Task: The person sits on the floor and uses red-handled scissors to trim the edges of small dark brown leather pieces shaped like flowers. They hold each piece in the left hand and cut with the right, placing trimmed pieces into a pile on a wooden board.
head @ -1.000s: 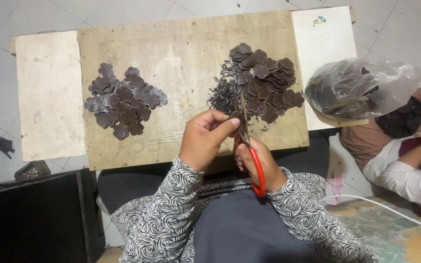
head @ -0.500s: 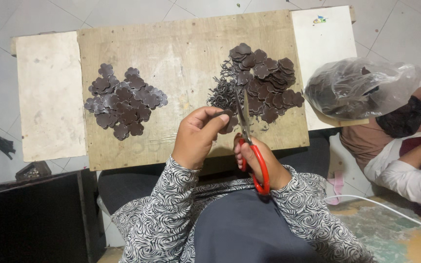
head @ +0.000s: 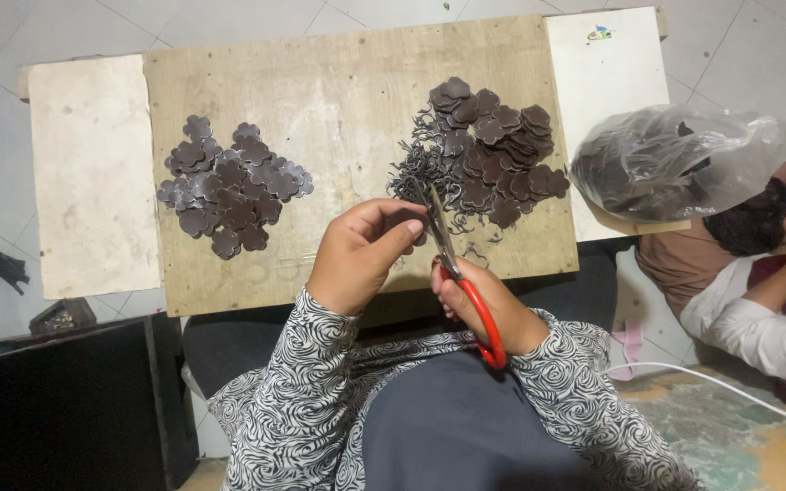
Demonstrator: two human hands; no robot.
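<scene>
While a clear plastic bag [head: 680, 164] lies off the right end of the wooden board [head: 347, 100], bulging with what look like more dark pieces, the person's hands work at the board's near edge. The left hand [head: 357, 255] has its fingers curled, thumb and fingertips pinched on a small dark brown piece [head: 408, 221], mostly hidden by the fingers. The right hand [head: 479, 305] is closed around the red handles of a pair of scissors [head: 461, 273], whose blades point up toward the board and meet the piece; how far the blades gape cannot be told. On the board's left part sits a flat pile of flower-shaped dark brown cutouts [head: 234, 186]; on its right part lies a second pile [head: 498, 150] with thin curled trimmings [head: 420, 168] at its left side.
</scene>
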